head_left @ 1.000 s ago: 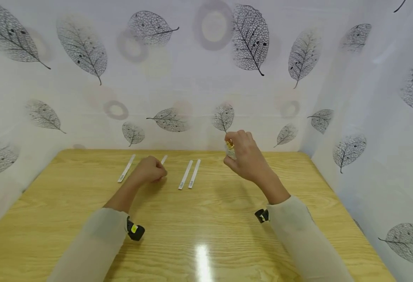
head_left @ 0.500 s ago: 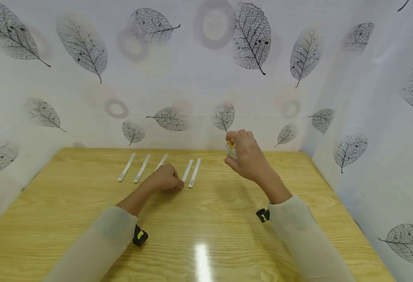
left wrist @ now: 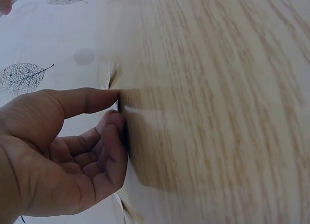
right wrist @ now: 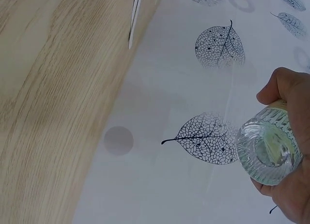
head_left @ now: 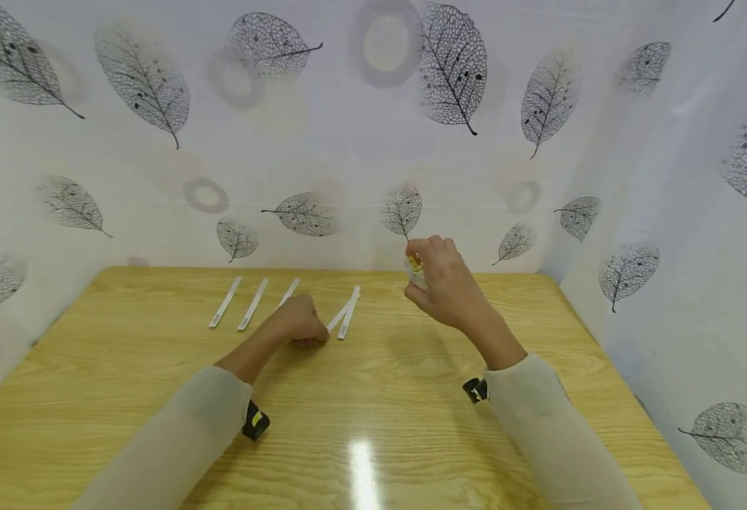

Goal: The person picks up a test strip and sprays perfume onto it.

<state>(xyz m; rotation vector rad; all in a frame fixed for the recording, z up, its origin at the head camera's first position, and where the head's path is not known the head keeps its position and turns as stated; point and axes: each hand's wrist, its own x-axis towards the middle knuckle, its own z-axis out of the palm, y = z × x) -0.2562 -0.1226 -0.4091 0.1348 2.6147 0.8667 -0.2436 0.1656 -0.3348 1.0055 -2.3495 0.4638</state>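
Observation:
My left hand (head_left: 300,319) pinches the near end of a white paper test strip (head_left: 336,321) between thumb and fingers, low over the wooden table. That strip slants across the top of another white strip (head_left: 344,327). In the left wrist view, the thumb and index finger meet at the tabletop, and the strip is barely visible there. My right hand (head_left: 444,283) holds a perfume bottle (right wrist: 269,146) of clear ridged glass with a gold neck (head_left: 414,262). It is raised above the table's far side, with a finger over its top.
To the left lie more white strips: one at the far left (head_left: 225,302), another beside it (head_left: 254,304), and a third (head_left: 289,289) partly behind the left hand. A leaf-print curtain (head_left: 348,156) stands behind the wooden table (head_left: 310,432).
My left hand has moved right from the strips at left and taken hold of another strip. Its far end has swung right across its neighbour. The right hand stays put with the bottle.

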